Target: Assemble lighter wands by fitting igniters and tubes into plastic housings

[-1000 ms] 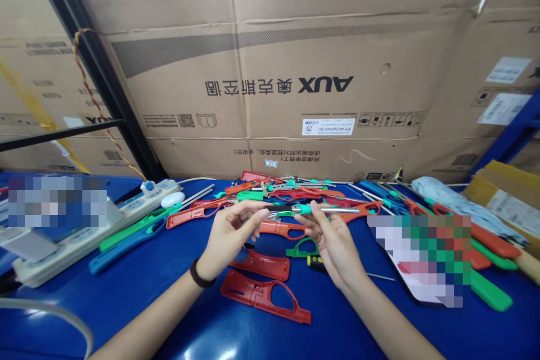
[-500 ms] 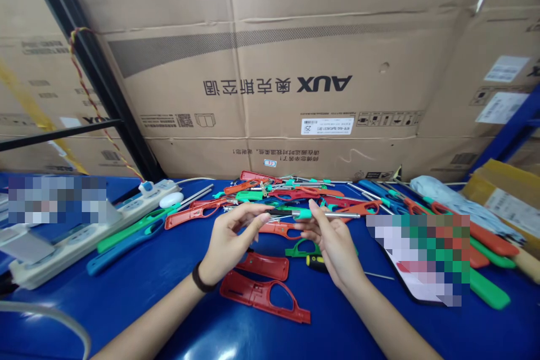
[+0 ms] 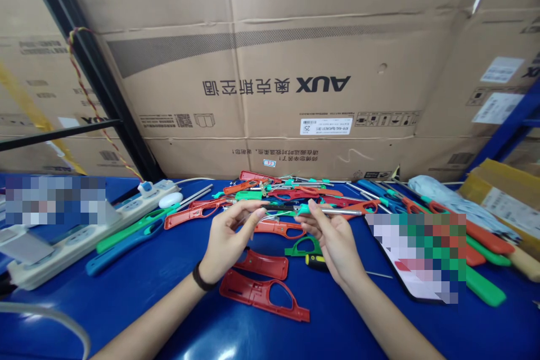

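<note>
1. Right hand (image 3: 333, 236) pinches the teal collar of a slim tube assembly (image 3: 320, 211) between thumb and forefinger, the other fingers loosely curled beneath.
2. Left hand (image 3: 230, 230), a dark band at its wrist, closes thumb and forefinger on the thin pale lead trailing from the assembly's other end. Its remaining fingers are half folded.
3. Gripped at both ends, the assembly hangs roughly level above the blue worktop (image 3: 169, 292), metal end pointing to the person's right. The hold appears to keep the limp lead stretched and the part clear of the clutter below.
4. Beneath the hands lie two red shell halves (image 3: 264, 292), hollow side up, with a green trigger piece (image 3: 301, 247) and a screwdriver (image 3: 314, 261) beside them, all seemingly laid close for easy reach.
5. Beyond, a loose heap of lighter parts (image 3: 295, 191) in red, green and blue sprawls across the worktop, with no tray or bin holding it.
6. To the left, a white power strip (image 3: 84, 230) lies near two long lighters.
7. Cardboard cartons (image 3: 295, 84) wall the back, shut, their contents unseen. What a yellowish carton (image 3: 506, 191) at far right holds cannot be made out.
</note>
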A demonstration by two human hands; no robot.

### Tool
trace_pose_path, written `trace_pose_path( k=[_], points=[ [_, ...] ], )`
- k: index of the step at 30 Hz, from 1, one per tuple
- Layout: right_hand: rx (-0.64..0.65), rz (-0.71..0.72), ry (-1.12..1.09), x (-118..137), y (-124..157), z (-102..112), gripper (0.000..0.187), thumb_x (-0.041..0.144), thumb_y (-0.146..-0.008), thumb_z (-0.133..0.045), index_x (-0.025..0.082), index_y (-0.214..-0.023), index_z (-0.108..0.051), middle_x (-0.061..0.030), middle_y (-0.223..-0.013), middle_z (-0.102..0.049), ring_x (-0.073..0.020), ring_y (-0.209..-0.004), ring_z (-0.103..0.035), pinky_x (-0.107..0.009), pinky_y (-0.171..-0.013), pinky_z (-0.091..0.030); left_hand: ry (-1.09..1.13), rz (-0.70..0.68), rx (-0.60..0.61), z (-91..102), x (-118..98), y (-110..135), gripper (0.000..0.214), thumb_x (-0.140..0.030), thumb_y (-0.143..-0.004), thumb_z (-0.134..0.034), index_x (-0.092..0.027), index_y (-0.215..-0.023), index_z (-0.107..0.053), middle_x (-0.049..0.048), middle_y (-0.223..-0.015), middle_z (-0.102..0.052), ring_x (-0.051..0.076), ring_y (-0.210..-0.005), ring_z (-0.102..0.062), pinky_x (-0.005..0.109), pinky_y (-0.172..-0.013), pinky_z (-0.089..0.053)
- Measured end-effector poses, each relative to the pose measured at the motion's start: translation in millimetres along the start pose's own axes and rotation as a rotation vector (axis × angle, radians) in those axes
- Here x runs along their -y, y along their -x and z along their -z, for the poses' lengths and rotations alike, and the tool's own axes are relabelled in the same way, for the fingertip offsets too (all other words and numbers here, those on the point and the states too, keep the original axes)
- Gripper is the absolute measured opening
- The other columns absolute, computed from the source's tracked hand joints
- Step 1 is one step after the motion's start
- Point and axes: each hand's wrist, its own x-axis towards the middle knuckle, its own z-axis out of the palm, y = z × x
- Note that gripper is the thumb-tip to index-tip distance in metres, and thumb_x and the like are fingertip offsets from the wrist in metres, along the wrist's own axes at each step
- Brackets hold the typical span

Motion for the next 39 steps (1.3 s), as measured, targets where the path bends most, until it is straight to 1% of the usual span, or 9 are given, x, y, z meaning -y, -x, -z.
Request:
trace_pose_path(
  k=[5,10,14,17,20,26,31,35,39],
  points=[
    [0.000,-0.015,0.029,1.0,0.4,-0.1,0.033,0.040,-0.062,-0.082,0.015,-0.073,-0.063,-0.0029,-0.063,-0.071,-0.0205,-0.067,-0.072,-0.023,-0.055,-0.057,-0.008,-0.028,0.000,0.9,1.5,0.7,0.015,-0.027,-0.082,-0.064,-0.016,-0.091,-0.069,-0.0046,-0.051,-0.051,0.007,-0.042,-0.043,0.018,-0.042,-0.035],
    [0.020,-0.032,0.054,2.3,2.9,-2.4,0.035,0.040,-0.058,-0.083,0.017,-0.066,-0.059,-0.0017,-0.062,-0.071,-0.0189,-0.061,-0.071,-0.022,-0.051,-0.055,-0.070,-0.079,0.035,1.1,2.2,2.7,0.015,-0.027,-0.082,-0.065,-0.017,-0.091,-0.072,-0.0030,-0.055,-0.055,0.008,-0.044,-0.043,0.019,-0.044,-0.036],
    [0.049,-0.008,0.067,2.0,4.4,-3.4,0.034,0.042,-0.060,-0.082,0.018,-0.065,-0.058,0.0005,-0.059,-0.068,-0.0144,-0.054,-0.067,-0.021,-0.050,-0.053,-0.148,-0.181,0.058,1.1,-0.7,3.2,0.015,-0.026,-0.082,-0.065,-0.019,-0.093,-0.074,0.0011,-0.066,-0.065,0.010,-0.052,-0.050,0.021,-0.051,-0.041],
    [0.100,0.029,0.093,-0.1,5.2,-3.8,0.034,0.043,-0.062,-0.080,0.018,-0.062,-0.057,0.0031,-0.056,-0.065,-0.0116,-0.053,-0.063,-0.019,-0.049,-0.051,-0.167,-0.244,0.102,-0.4,-2.3,4.1,0.015,-0.023,-0.083,-0.065,-0.018,-0.093,-0.075,0.0029,-0.069,-0.067,0.013,-0.058,-0.057,0.022,-0.055,-0.045],
    [0.125,0.038,0.094,-1.9,5.8,-4.1,0.033,0.040,-0.061,-0.082,0.018,-0.062,-0.058,0.0045,-0.056,-0.062,-0.0102,-0.054,-0.060,-0.017,-0.048,-0.049,-0.171,-0.283,0.121,-2.2,-2.2,5.7,0.015,-0.020,-0.083,-0.065,-0.019,-0.094,-0.075,0.0043,-0.073,-0.070,0.015,-0.063,-0.061,0.023,-0.059,-0.047],
    [0.135,0.039,0.111,-2.1,6.5,-4.1,0.033,0.039,-0.061,-0.082,0.018,-0.062,-0.057,0.0055,-0.056,-0.062,-0.0090,-0.052,-0.057,-0.017,-0.048,-0.047,-0.176,-0.340,0.138,-2.0,0.1,9.3,0.023,-0.014,-0.083,-0.065,-0.024,-0.102,-0.073,0.0018,-0.078,-0.073,0.013,-0.063,-0.065,0.022,-0.062,-0.052],
    [0.177,0.036,0.125,-3.6,6.8,-4.2,0.031,0.039,-0.065,-0.080,0.019,-0.064,-0.057,0.0056,-0.055,-0.062,-0.0090,-0.053,-0.058,-0.016,-0.047,-0.046,-0.197,-0.340,0.165,-1.3,2.4,11.5,0.023,-0.015,-0.084,-0.065,-0.024,-0.104,-0.072,0.0022,-0.080,-0.073,0.014,-0.067,-0.068,0.021,-0.062,-0.055],
    [0.199,0.030,0.125,-5.3,7.5,-3.3,0.031,0.039,-0.068,-0.078,0.018,-0.064,-0.056,0.0060,-0.057,-0.064,-0.0074,-0.051,-0.059,-0.015,-0.048,-0.048,-0.168,-0.404,0.204,-1.7,2.9,11.1,0.018,-0.014,-0.083,-0.065,-0.021,-0.098,-0.073,0.0035,-0.085,-0.074,0.014,-0.070,-0.070,0.021,-0.065,-0.057],
    [0.211,0.022,0.112,-5.8,7.8,-2.2,0.029,0.038,-0.068,-0.079,0.018,-0.065,-0.057,0.0058,-0.058,-0.065,-0.0075,-0.053,-0.062,-0.015,-0.052,-0.050,-0.178,-0.443,0.188,-2.5,2.9,10.5,0.018,-0.015,-0.084,-0.065,-0.020,-0.099,-0.073,0.0037,-0.084,-0.075,0.013,-0.065,-0.069,0.020,-0.064,-0.057]
  ],
)
